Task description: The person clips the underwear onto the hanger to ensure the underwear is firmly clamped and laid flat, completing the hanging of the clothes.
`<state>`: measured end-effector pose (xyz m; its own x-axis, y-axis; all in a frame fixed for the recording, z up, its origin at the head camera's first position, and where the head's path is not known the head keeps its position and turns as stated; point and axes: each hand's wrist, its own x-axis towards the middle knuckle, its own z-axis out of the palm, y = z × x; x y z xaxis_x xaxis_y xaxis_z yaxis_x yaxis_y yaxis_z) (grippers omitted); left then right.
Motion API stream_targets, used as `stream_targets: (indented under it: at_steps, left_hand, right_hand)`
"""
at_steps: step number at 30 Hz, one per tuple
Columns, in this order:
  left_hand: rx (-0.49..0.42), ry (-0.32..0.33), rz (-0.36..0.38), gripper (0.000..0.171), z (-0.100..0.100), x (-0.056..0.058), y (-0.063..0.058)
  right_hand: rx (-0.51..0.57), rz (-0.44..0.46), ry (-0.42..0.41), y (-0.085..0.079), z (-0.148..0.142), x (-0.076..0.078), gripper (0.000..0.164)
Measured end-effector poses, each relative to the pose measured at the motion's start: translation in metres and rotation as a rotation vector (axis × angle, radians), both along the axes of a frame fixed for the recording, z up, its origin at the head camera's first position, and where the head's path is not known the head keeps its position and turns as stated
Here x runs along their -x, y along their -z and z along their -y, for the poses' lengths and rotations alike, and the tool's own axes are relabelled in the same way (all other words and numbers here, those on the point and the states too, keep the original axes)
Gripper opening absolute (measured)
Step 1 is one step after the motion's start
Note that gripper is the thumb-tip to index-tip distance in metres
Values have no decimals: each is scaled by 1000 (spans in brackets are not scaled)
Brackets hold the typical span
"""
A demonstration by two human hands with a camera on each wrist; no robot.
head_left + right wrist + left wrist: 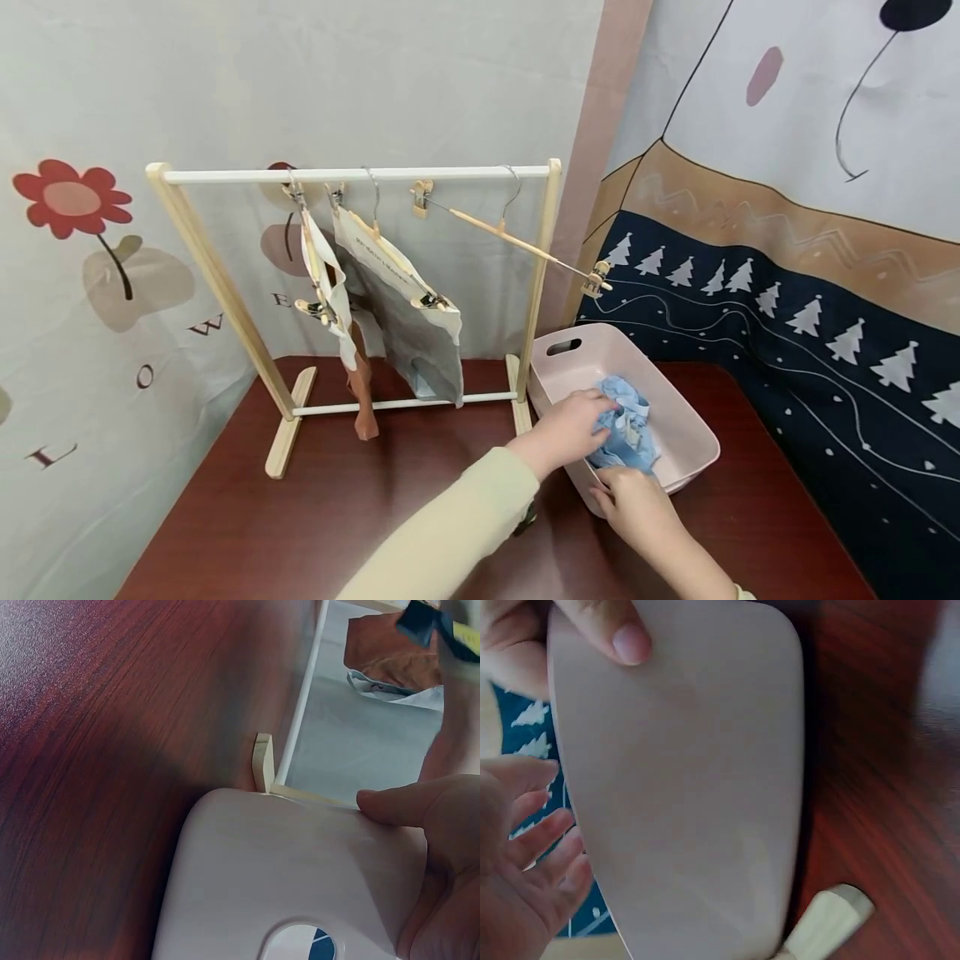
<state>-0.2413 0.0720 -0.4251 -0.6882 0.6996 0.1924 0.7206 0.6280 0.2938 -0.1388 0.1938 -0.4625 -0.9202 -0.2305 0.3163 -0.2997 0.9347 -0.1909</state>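
A pale pink plastic basket (684, 423) stands on the table at the right, with crumpled light blue cloth (633, 446) inside it. Over the cloth my left hand (572, 425) reaches in from the near side. In the left wrist view the left hand (525, 877) shows loosely spread fingers beyond the basket's rim. My right hand (637, 504) grips the basket's near edge. Its thumb (394, 806) presses the outside wall in the right wrist view, while the fingers go over the rim and are partly hidden.
Left of the basket stands a wooden rack with a white rail (450, 174). From it hang a grey garment (412, 333) with a white band, a white-and-brown garment (360, 383), and a bare clip hanger (498, 232). The rack's right foot (517, 392) adjoins the basket. Printed cloth covers the walls.
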Motion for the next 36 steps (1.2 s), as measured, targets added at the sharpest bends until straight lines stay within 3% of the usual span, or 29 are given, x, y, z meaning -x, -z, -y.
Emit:
stream_targets:
  at_steps: [5, 12, 14, 20, 25, 27, 33, 36]
  left_hand:
    - [205, 11, 6, 32, -22, 6, 8]
    - [271, 37, 201, 36, -25, 12, 14]
    - [298, 41, 215, 37, -25, 13, 14]
    - [342, 52, 156, 21, -28, 15, 17]
    - [167, 29, 86, 9, -26, 16, 18]
    - [106, 23, 42, 13, -26, 16, 17]
    - [161, -42, -117, 14, -21, 14, 14]
    - [151, -87, -142, 13, -14, 16, 10]
  right_hand:
    - [6, 31, 11, 2, -2, 1, 39]
    - [10, 57, 16, 0, -1, 2, 44]
    - [10, 48, 12, -1, -1, 2, 45]
    - [19, 28, 5, -1, -1, 2, 45]
    - [27, 34, 21, -2, -1, 1, 44]
    - [30, 44, 25, -3, -1, 1, 43]
    - [22, 31, 34, -4, 0, 1, 35]
    - [17, 17, 42, -2, 0, 1, 33]
